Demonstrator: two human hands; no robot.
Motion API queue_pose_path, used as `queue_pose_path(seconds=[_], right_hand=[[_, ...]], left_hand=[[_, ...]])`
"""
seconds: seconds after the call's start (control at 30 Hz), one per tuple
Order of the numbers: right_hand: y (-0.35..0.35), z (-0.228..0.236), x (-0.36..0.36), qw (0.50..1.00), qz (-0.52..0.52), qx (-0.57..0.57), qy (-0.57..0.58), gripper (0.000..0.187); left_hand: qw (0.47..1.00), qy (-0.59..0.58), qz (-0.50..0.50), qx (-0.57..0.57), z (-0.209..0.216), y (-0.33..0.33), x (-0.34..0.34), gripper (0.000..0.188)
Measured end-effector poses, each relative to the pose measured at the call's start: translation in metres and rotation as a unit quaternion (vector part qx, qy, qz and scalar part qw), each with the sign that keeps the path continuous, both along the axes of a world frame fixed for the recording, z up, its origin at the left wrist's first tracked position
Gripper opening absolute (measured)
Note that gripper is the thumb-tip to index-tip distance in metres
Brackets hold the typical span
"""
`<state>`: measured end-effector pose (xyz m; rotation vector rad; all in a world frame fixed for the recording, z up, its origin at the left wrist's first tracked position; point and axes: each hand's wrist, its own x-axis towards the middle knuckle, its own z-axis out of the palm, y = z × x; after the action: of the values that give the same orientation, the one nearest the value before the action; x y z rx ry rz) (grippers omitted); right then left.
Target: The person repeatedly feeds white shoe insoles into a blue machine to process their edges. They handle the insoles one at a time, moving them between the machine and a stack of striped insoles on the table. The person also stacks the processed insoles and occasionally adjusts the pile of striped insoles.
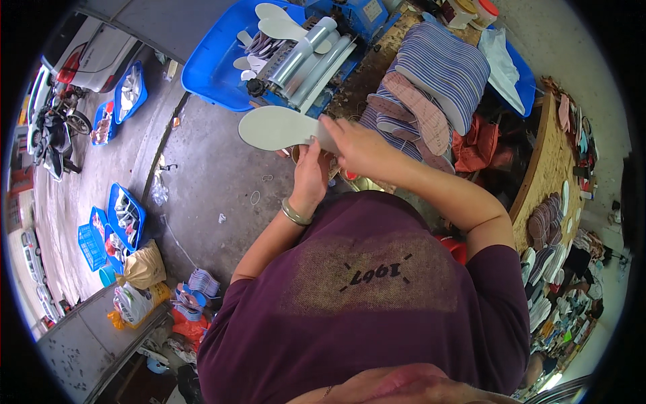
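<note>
A pale, whitish insole (276,128) is held out level in front of my chest, its wide end pointing left. My left hand (311,176), with a bangle on the wrist, grips its near edge from below. On the narrow end, my right hand (360,148) has its fingers closed over the insole. Just beyond it stands a blue machine with shiny metal rollers (304,57). More white insoles (279,23) lie across and behind the rollers. To the right of my hands are stacks of blue-striped insoles (444,64), with pinkish insoles (417,108) among them.
A large blue tub (215,64) sits behind the machine. Another blue tub (518,81) holds a white bag at the right. Blue baskets (126,215), a motorcycle (57,138) and a white car (94,50) are at left. A wooden table (535,168) edges the right side.
</note>
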<state>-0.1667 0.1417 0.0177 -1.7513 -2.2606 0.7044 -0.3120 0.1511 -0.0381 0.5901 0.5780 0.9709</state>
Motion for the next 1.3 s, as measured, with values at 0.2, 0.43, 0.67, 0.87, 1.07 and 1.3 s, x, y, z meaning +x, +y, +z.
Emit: queue_pose_path(seconds=[0.2,0.43,0.67,0.87,1.07,1.3], right_hand=[[0.065,0.010,0.071,0.994,-0.070,0.039,-0.073,0.049],[0.143,0.006,0.141,0.949,-0.090,-0.096,-0.288,0.046],[0.171,-0.010,0.147,0.947,-0.070,-0.081,-0.303,0.037],[0.184,-0.024,0.151,0.955,-0.094,-0.107,-0.261,0.041],[0.195,-0.050,0.147,0.954,-0.116,-0.120,-0.248,0.063],[0.170,-0.021,0.159,0.976,-0.090,0.044,-0.191,0.062]], left_hand=[[0.997,0.043,-0.049,-0.028,-0.006,-0.003,-0.009,0.059],[0.995,0.077,-0.050,-0.041,-0.009,-0.001,-0.021,0.052],[0.994,0.080,-0.042,-0.063,-0.012,0.000,-0.027,0.044],[0.993,0.084,-0.034,-0.072,-0.013,0.000,-0.033,0.040],[0.993,0.087,-0.039,-0.068,-0.013,0.000,-0.031,0.039],[0.992,0.090,-0.070,-0.059,-0.017,0.000,-0.019,0.037]])
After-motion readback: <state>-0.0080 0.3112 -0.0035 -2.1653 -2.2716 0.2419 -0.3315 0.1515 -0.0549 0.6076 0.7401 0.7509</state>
